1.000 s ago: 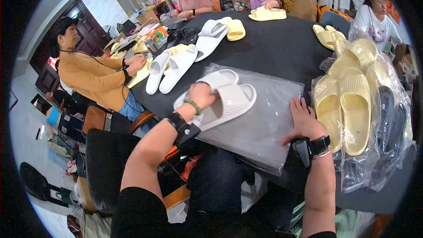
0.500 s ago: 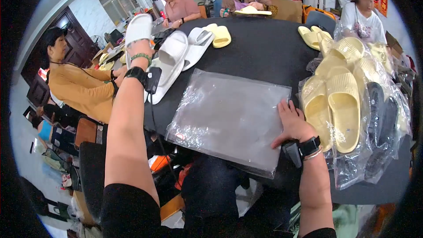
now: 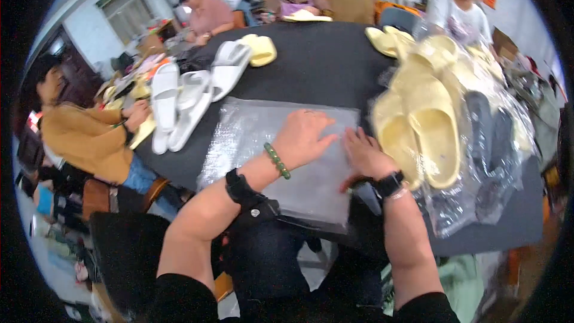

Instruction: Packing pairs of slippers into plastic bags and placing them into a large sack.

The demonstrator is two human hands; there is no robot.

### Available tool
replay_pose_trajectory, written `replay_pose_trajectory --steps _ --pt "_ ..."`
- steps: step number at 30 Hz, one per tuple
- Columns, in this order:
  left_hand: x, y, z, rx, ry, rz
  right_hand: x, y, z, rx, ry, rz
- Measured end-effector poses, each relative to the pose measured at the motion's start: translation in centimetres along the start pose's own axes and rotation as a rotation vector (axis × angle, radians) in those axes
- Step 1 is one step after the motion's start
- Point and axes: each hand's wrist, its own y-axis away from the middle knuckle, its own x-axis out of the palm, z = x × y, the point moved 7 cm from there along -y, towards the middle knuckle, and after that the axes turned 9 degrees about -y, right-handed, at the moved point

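A stack of clear plastic bags lies flat at the near edge of the dark table. Over its right half reaches my left hand, empty, with fingers apart. My right hand is at the bags' right edge, its fingers stretched out; I cannot tell if it presses on the plastic. White slippers stand in a group to the left of the bags. On the right are several bagged pale yellow slippers, close to my right hand, and dark slippers in clear plastic beside them.
Yellow slippers sit behind the white ones, and another yellow group is at the far right. A person in a mustard top works at the left. Other people sit along the far side of the black table.
My left hand has let go of a white slipper at the left and come right, over the bags. That slipper now stands with the others. The whole view has shifted; my right hand stays by the bags' edge.
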Motion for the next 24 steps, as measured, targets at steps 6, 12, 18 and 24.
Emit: replay_pose_trajectory --steps 6,12,18,24 --pt "4.5 -5.5 -4.0 -0.169 0.39 0.272 -0.3 -1.0 0.6 -0.006 -0.09 -0.176" --pt "9.3 -10.0 -6.3 -0.355 0.406 0.352 1.6 -1.1 -1.6 0.231 -0.198 0.169" --pt "11.7 -10.8 -5.2 -0.279 0.209 0.234 1.4 -1.1 -0.4 0.103 -0.048 0.061" --pt "9.9 -12.7 -6.5 -0.088 0.115 -0.075 4.5 -2.6 -4.5 0.137 -0.02 -0.084"
